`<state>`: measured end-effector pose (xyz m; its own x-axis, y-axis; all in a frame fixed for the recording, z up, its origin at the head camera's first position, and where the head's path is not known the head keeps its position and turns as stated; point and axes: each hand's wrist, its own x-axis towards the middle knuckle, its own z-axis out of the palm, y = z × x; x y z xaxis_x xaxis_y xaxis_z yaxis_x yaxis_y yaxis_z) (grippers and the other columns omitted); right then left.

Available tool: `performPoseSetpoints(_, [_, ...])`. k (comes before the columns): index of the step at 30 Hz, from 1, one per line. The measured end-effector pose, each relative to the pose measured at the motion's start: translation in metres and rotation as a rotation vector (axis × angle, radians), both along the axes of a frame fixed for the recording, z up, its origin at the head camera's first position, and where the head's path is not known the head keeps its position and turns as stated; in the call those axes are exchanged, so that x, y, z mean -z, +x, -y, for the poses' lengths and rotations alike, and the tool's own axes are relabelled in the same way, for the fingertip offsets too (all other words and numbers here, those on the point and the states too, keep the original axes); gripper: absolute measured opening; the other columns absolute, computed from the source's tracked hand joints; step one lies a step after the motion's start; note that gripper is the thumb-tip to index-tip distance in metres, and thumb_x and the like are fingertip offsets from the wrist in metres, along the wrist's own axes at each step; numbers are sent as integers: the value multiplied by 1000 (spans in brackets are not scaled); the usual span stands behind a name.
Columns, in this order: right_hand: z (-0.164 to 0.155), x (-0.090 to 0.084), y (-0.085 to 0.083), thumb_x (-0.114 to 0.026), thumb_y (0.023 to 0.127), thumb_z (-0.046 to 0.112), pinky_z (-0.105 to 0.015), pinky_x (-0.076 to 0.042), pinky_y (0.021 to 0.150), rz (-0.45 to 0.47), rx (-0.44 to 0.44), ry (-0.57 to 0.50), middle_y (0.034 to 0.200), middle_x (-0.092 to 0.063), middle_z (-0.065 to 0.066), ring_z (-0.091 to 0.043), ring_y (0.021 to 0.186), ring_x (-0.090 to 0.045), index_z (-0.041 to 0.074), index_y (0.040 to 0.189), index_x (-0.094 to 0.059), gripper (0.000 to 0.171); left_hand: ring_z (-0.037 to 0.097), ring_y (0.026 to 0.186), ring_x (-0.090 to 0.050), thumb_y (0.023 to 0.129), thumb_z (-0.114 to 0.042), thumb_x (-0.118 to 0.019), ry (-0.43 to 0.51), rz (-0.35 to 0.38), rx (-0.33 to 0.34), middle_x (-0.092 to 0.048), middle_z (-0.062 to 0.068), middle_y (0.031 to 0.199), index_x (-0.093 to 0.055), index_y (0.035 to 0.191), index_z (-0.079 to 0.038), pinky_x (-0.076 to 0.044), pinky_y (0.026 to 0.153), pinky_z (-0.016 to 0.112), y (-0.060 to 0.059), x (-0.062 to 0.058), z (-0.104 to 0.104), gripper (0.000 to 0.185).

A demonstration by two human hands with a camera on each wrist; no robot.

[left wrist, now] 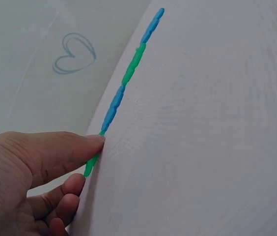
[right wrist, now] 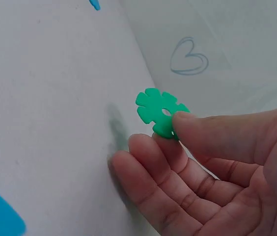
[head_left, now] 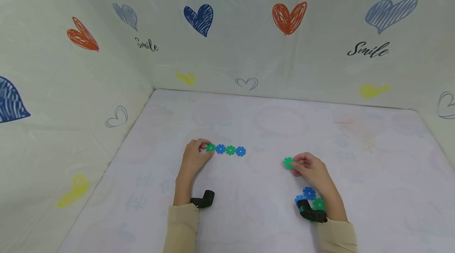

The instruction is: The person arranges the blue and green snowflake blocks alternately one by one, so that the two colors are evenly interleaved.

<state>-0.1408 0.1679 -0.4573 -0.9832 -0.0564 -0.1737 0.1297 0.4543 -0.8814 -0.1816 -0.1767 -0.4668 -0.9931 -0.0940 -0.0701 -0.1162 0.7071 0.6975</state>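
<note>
A straight row of linked snowflake discs (head_left: 230, 150), green and blue by turns, lies at the middle of the table. My left hand (head_left: 195, 156) pinches the green disc at its left end; in the left wrist view the thumb (left wrist: 79, 147) covers part of that disc. To the right and apart from the row, my right hand (head_left: 310, 168) pinches a single green snowflake disc (right wrist: 151, 105) between thumb and fingers. Its notched edge and centre hole show in the right wrist view.
Several loose blue and green discs (head_left: 309, 193) lie near the right wrist, partly hidden by the black wrist camera (head_left: 312, 212). The white table (head_left: 249, 213) meets a pale curtain (head_left: 241, 55) printed with hearts at the back and left.
</note>
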Motion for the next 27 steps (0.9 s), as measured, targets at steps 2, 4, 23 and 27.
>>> performPoseSetpoints(2, [5, 1, -1, -58, 90, 8, -22, -53, 67, 14, 9, -40, 86, -62, -14, -9, 69, -65, -8, 106, -54, 23, 21, 88, -43, 81, -19, -70, 1, 2, 2, -50, 6, 91, -62, 111, -10, -36, 75, 32, 0, 0, 0, 33])
performPoseSetpoints(4, [11, 3, -1, -57, 90, 7, -23, -54, 68, 33, 21, -79, 87, -62, -16, -10, 70, -66, -9, 107, -53, 23, 21, 88, -43, 81, -19, -70, 0, 3, 1, -50, 6, 91, -62, 112, -10, -36, 75, 32, 0, 1, 1, 33])
performPoseSetpoints(23, [68, 14, -20, -59, 85, 3, -21, -49, 58, -47, 55, -8, 81, -61, -12, -12, 65, -60, -4, 98, -60, 15, 21, 87, -43, 82, -17, -69, 16, 0, 16, -48, 7, 91, -61, 111, -8, -36, 75, 32, 0, 1, 0, 32])
performPoseSetpoints(27, [79, 16, -27, -60, 83, 5, -20, -46, 60, -65, 44, 37, 82, -60, -10, -13, 70, -55, -1, 97, -61, 15, 21, 85, -42, 82, -16, -69, 16, -2, 21, -48, 7, 90, -61, 111, -8, -35, 74, 31, 0, 1, 0, 31])
